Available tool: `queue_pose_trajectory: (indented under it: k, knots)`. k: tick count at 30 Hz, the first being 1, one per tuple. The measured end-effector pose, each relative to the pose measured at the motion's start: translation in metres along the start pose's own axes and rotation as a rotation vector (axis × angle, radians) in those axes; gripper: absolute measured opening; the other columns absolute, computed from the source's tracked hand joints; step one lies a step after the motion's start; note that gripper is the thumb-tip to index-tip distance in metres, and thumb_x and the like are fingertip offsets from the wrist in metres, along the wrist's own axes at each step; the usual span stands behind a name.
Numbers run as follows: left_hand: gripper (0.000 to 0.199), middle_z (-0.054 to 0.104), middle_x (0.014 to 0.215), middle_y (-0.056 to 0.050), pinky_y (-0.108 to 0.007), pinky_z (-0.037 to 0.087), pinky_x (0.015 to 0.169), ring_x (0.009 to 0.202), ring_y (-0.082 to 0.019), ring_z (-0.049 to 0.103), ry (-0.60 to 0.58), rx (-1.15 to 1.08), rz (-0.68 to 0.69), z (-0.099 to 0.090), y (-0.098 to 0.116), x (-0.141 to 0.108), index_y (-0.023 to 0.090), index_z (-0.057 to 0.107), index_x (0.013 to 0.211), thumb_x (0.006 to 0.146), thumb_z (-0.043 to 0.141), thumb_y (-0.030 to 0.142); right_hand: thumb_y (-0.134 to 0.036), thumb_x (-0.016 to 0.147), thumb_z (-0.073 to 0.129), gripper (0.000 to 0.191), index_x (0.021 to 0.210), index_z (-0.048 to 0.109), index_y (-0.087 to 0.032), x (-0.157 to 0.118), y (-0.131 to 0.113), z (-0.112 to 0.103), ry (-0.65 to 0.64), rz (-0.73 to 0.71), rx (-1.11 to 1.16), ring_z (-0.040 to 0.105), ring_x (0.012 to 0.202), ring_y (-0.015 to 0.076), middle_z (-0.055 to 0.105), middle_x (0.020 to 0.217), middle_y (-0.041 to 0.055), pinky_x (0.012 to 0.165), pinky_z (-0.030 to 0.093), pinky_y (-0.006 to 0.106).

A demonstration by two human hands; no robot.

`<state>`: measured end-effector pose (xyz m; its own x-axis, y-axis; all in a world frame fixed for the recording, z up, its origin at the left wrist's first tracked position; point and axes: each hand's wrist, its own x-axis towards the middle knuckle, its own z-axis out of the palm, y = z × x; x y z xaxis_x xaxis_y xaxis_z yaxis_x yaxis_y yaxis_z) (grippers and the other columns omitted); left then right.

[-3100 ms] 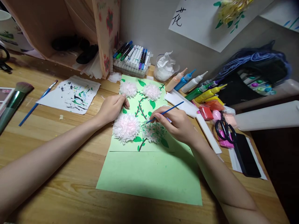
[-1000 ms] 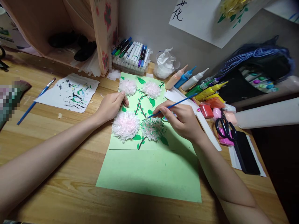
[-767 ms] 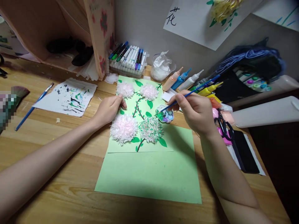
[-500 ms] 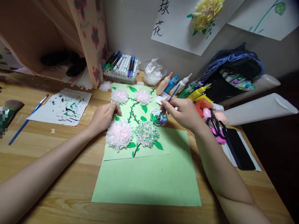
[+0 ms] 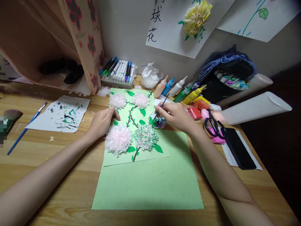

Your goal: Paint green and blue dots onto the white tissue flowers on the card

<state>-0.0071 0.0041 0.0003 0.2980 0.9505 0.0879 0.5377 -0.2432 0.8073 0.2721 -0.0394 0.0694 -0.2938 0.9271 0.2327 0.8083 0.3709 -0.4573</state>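
My right hand (image 5: pixel 175 114) is closed around a thin blue paintbrush (image 5: pixel 163 104), its tip down on the green side of a small paint palette (image 5: pixel 160 123) smeared with several colours. My left hand (image 5: pixel 101 123) lies with curled fingers on the left edge of a light green paper (image 5: pixel 160 147); whether anything is inside the fingers is hidden. On that paper sit pale pink ruffled flowers (image 5: pixel 118 139), dark painted stems and green leaves (image 5: pixel 158 148). One ruffled flower (image 5: pixel 146 137), at lower right, has green-tipped petals. A larger green sheet (image 5: pixel 148 185) lies underneath.
Paint bottles (image 5: pixel 178 86), a plastic bowl with white tissue (image 5: pixel 150 76) and a box of markers (image 5: pixel 118 72) line the back. Scissors (image 5: pixel 215 127) and a black phone (image 5: pixel 240 149) lie right. A stained cloth (image 5: pixel 63 114) with another blue brush (image 5: pixel 27 128) lies left.
The view has shifted slightly. The brush tip has moved a little left across the palette, towards its green side. My left hand stays at the paper's left edge.
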Motion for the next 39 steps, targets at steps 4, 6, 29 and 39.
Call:
queue_pose_trajectory:
  k: [4,6,29,39]
  knots:
    - [0.053,0.071,0.076,-0.005,-0.031,0.045,0.072,0.074,-0.021,0.062,-0.002,-0.017,-0.007,0.0,-0.002,0.001,0.022,0.065,0.07,0.098,0.029,0.048,-0.031,0.098,0.048,0.037,0.067,0.065,-0.017,-0.001,0.0,-0.002,0.059,-0.01,0.021,0.061,0.059,0.0139,0.071,0.067,0.0037,0.058,0.039,0.027]
    - [0.052,0.071,0.076,-0.005,-0.031,0.045,0.071,0.074,-0.021,0.062,-0.003,-0.027,-0.014,0.0,-0.002,0.001,0.022,0.065,0.07,0.098,0.029,0.048,-0.033,0.098,0.047,0.039,0.068,0.065,-0.017,-0.001,0.001,-0.004,0.086,-0.013,0.038,0.061,0.058,0.0136,0.071,0.067,0.0035,0.057,0.039,0.027]
    - [0.051,0.071,0.076,-0.005,-0.031,0.043,0.073,0.073,-0.019,0.061,-0.001,-0.049,-0.006,0.003,0.0,0.0,0.02,0.064,0.069,0.098,0.029,0.044,-0.045,0.1,0.045,0.045,0.072,0.068,-0.017,-0.013,-0.037,0.031,0.024,-0.017,0.398,0.067,0.07,0.0136,0.071,0.084,0.0064,0.065,0.053,0.028]
    - [0.052,0.071,0.076,-0.004,-0.031,0.042,0.073,0.074,-0.019,0.061,-0.004,-0.042,-0.001,0.004,0.001,-0.001,0.02,0.064,0.069,0.098,0.029,0.044,-0.033,0.101,0.044,0.036,0.076,0.066,-0.018,-0.014,-0.043,0.029,0.01,-0.17,0.238,0.066,0.067,0.0145,0.071,0.077,0.0048,0.067,0.05,0.027]
